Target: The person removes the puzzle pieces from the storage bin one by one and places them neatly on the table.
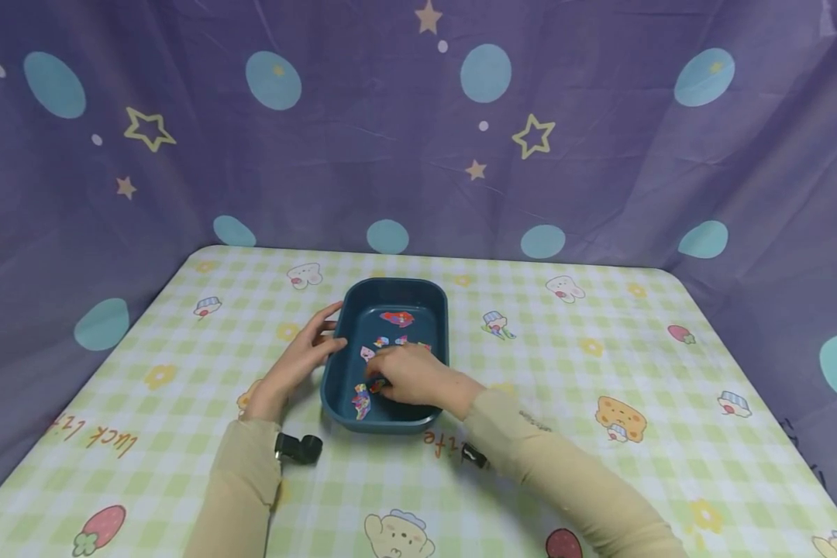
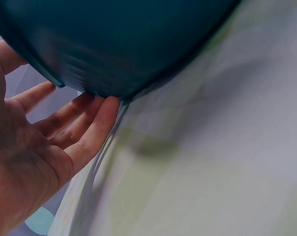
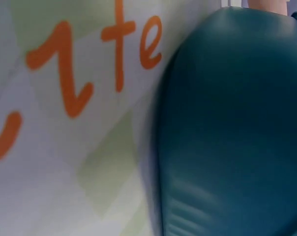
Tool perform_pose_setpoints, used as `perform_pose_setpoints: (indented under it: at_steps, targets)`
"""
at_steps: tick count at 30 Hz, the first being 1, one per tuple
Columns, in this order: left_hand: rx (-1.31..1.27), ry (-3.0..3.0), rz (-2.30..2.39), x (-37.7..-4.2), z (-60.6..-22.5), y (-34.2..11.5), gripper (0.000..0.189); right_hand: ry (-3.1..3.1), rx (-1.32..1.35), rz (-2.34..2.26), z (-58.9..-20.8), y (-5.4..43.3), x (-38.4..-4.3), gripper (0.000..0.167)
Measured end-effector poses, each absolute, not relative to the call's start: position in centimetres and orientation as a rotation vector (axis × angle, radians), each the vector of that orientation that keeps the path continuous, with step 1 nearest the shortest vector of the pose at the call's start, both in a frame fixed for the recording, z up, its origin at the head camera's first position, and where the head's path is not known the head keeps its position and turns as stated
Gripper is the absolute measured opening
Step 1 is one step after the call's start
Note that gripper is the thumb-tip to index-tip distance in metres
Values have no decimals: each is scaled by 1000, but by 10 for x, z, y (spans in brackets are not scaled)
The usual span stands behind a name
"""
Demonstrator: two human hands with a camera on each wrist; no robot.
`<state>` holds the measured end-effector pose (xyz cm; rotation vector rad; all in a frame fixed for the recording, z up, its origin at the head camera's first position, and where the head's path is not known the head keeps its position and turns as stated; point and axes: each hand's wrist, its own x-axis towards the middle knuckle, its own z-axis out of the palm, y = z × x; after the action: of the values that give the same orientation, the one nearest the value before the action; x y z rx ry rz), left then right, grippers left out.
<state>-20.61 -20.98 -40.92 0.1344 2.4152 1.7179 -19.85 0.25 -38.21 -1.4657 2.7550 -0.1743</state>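
Note:
A dark teal rectangular box (image 1: pixel 392 426) stands on the table. Inside lie several small flat colourful cut-outs, among them a red one (image 1: pixel 397 318) toward the far end and a multicoloured one (image 1: pixel 361 401) at the near left. My left hand (image 1: pixel 304 358) holds the box's left side, thumb at the rim; in the left wrist view its fingers touch the outer wall (image 2: pixel 114 59). My right hand (image 1: pixel 415 376) reaches into the box, fingers bent down, pinching a small colourful cut-out (image 1: pixel 377 385). The right wrist view shows the box's outer wall (image 3: pixel 237 113); the right fingers are hidden there.
A pale green checked cloth (image 1: pixel 565 480) with printed cartoon figures covers the table. Behind it hangs a purple curtain (image 1: pixel 390 155) with stars and blue ovals. Black wrist devices (image 1: pixel 298 449) sit at both sleeves, close to the cloth.

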Motion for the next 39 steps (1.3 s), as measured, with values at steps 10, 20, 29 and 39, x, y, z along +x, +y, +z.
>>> perform_pose_setpoints:
  at_steps: [10, 20, 29, 39]
  targets:
    - [149, 2402, 1738, -205, -408, -210, 62, 2753, -1476, -107, -389, -4, -199, 20]
    - [153, 2401, 1739, -205, -409, -210, 62, 2755, -1423, -149, -389, -5, -199, 13]
    - [161, 2394, 1749, -205, -409, -210, 62, 2748, -1370, -146, -389, -4, -201, 11]
    - [153, 2369, 1766, -205, -406, -209, 63, 2740, -1386, -172, -390, -3, -201, 10]
